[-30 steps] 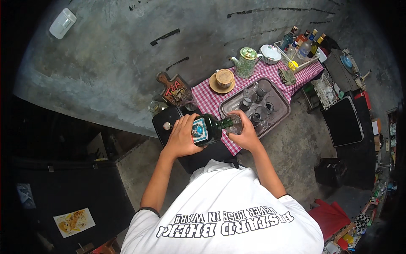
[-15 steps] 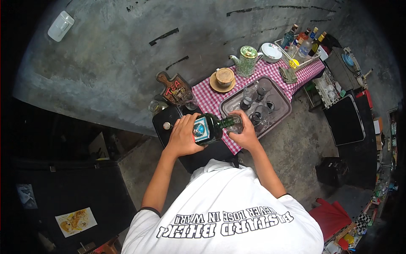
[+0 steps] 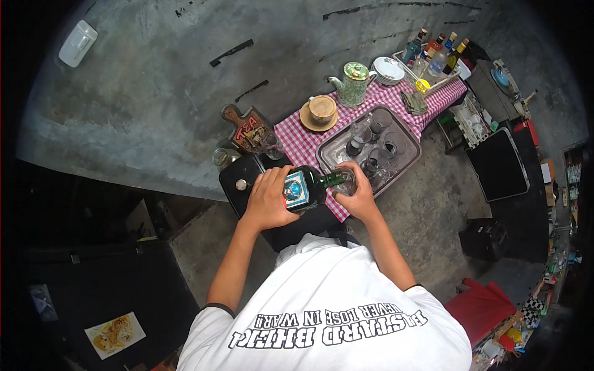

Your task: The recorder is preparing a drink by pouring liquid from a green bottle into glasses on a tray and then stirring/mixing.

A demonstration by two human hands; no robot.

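Note:
A dark green square bottle [image 3: 309,187] with a blue and white label lies tilted in my left hand [image 3: 266,196], its neck pointing right. My right hand [image 3: 359,195] is wrapped round a clear glass [image 3: 347,180]. The bottle's mouth reaches the glass's rim; I cannot tell whether liquid is flowing. Just beyond my right hand is a grey-brown tray [image 3: 409,162] with several stemmed glasses [image 3: 374,162] holding a little dark liquid. A small cork-like stopper [image 3: 241,184] rests on the black surface [image 3: 230,175] beside my left hand.
On the red checked cloth [image 3: 291,131] stand a lidded cup on a saucer [image 3: 322,110], a green teapot [image 3: 353,89], stacked plates [image 3: 388,69] and a bottle rack [image 3: 440,88]. A folded cloth [image 3: 414,103] lies behind the tray. A wooden board [image 3: 246,127] leans against the wall near a jar [image 3: 222,157].
The whole view has shifted slightly, so the table and wall things appear a little further left and higher. My hands keep nearly the same hold on the bottle and the glass.

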